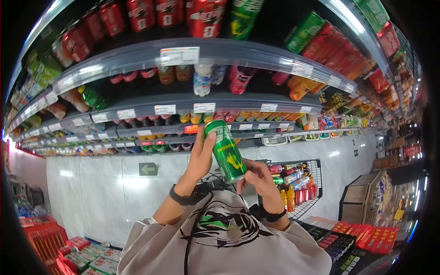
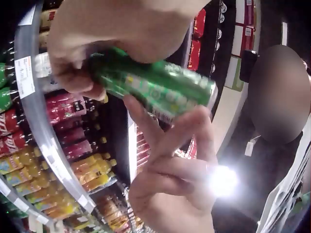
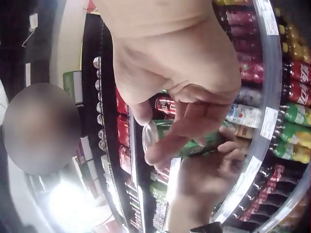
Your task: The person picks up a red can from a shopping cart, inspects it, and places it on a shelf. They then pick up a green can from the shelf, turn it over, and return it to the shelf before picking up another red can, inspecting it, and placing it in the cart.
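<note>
A green drink can (image 1: 228, 153) with pale lettering and a yellow picture is held at a tilt before the chest. My left hand (image 1: 200, 153) grips it round its far end, the thumb lying along the side. At the near end, the thumb and fingers of my right hand (image 1: 260, 178) pinch the can by its silver rim. The left wrist view shows small print and a barcode on the can's side (image 2: 155, 90). Over in the right wrist view, the right hand (image 3: 180, 82) covers much of the can (image 3: 165, 128).
Shelves of drinks with a price-tag rail (image 1: 137, 59) curve across the front, holding red cans (image 1: 140, 16) and several bottles. A wire shopping cart (image 1: 316, 183) loaded with bottles and cans stands at the right. Red boxes (image 1: 376, 238) lie at the lower right.
</note>
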A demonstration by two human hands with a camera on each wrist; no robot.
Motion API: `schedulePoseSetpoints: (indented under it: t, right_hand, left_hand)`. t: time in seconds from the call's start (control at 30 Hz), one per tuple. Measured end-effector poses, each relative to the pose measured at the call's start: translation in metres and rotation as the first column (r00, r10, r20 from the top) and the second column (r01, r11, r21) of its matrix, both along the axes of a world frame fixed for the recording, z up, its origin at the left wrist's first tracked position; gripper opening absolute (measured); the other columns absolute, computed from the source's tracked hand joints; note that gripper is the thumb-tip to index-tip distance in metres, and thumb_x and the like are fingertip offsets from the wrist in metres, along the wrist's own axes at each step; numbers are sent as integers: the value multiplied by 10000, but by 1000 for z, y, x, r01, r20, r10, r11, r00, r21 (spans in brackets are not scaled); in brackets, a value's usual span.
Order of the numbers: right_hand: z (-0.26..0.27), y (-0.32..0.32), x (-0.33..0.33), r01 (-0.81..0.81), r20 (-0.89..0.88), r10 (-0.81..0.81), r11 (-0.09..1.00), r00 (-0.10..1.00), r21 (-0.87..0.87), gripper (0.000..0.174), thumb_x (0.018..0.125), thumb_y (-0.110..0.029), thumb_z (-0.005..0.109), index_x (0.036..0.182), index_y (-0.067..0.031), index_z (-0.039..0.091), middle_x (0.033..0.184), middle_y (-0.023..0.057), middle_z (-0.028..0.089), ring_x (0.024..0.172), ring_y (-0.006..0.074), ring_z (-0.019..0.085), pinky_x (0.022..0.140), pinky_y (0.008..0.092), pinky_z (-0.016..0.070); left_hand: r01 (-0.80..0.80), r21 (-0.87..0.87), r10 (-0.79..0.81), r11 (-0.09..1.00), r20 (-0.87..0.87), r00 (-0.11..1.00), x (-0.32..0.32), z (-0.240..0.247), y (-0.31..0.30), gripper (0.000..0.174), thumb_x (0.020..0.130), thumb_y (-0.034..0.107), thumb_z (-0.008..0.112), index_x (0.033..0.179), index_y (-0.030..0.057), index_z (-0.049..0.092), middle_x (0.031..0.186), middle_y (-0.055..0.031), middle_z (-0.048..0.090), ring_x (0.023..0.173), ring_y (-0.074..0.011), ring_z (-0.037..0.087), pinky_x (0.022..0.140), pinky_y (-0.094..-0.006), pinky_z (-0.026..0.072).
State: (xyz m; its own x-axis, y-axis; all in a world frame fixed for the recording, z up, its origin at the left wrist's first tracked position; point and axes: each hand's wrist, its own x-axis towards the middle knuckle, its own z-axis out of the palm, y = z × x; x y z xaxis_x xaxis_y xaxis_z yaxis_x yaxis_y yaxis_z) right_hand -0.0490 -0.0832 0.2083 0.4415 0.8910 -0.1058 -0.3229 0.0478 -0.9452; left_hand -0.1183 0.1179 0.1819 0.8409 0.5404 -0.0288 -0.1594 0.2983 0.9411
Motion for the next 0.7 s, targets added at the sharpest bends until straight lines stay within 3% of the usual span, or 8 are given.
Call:
schedulePoseSetpoints:
  t: [0.03, 0.1, 0.13, 0.27, 0.4, 0.47, 0.57, 0.7]
  right_hand:
    - [2, 6, -3, -19, -10, 19, 1000, 1000, -8, 534, 1020, -224, 614, 1450, 67, 490, 1072, 126, 728, 678, 179, 700, 606, 264, 539]
    - [6, 19, -7, -147, -86, 142, 987, 986, -56, 501, 1028, -227, 605, 1428, 62, 515, 1021, 139, 762, 672, 153, 706, 576, 229, 506]
    - [19, 30, -11, -165, -22, 163, 980, 986, -109, 444, 1038, -223, 597, 1382, 55, 562, 977, 154, 775, 672, 137, 711, 562, 219, 490]
    - [19, 57, -19, -187, 76, 201, 969, 977, -161, 344, 1041, -199, 593, 1270, 53, 646, 987, 164, 770, 669, 132, 707, 572, 227, 501]
    - [12, 73, -25, -217, 63, 229, 964, 971, -151, 334, 1041, -206, 591, 1239, 53, 662, 990, 156, 772, 677, 133, 712, 564, 227, 492]
    - [10, 79, -27, -216, 65, 231, 959, 971, -184, 333, 1040, -221, 591, 1219, 46, 675, 988, 151, 774, 687, 138, 720, 561, 218, 473]
    - [11, 89, -30, -203, 144, 236, 955, 961, -215, 401, 1043, -293, 568, 1174, 73, 667, 983, 201, 769, 669, 181, 737, 562, 230, 488]
    - [16, 98, -34, -153, 156, 185, 969, 970, -195, 408, 1044, -310, 571, 1153, 70, 673, 980, 200, 770, 656, 172, 729, 559, 222, 481]
  left_hand:
    - [-19, -8, 19, 1000, -10, 1000, -5, -6, 6, 601, 1084, 441, 465, 1453, -32, 436, 1291, -107, 572, 1195, -155, 521, 1054, -290, 398]
    - [62, -334, -101, 941, -102, 990, -10, -24, 21, 658, 1074, 533, 426, 1417, -24, 495, 1242, -102, 603, 1154, -145, 549, 1015, -276, 419]
    - [-36, -340, -19, 940, -157, 987, -11, -31, 22, 645, 1032, 583, 444, 1284, 12, 612, 1029, -94, 696, 879, -175, 700, 790, -315, 576]
    - [-13, -460, -57, 888, -137, 989, -30, -29, 35, 631, 1022, 603, 439, 1168, 22, 638, 953, -109, 713, 809, -199, 717, 718, -314, 587]
    - [5, -471, -71, 882, -123, 990, -47, -25, 48, 650, 1023, 616, 422, 1155, 23, 650, 927, -101, 713, 820, -189, 716, 736, -310, 580]
    - [40, -444, -99, 895, -111, 989, -55, -23, 54, 602, 1088, 521, 343, 1296, 12, 590, 1099, -103, 694, 1008, -174, 675, 923, -303, 514]
    - [29, -456, -90, 889, -112, 990, -61, -14, 58, 608, 1091, 520, 307, 1289, 19, 591, 1092, -106, 701, 995, -186, 684, 916, -314, 523]
    - [8, -420, -76, 907, -145, 987, -64, -6, 61, 627, 1094, 517, 260, 1278, 18, 592, 1059, -108, 705, 985, -195, 686, 912, -323, 528]
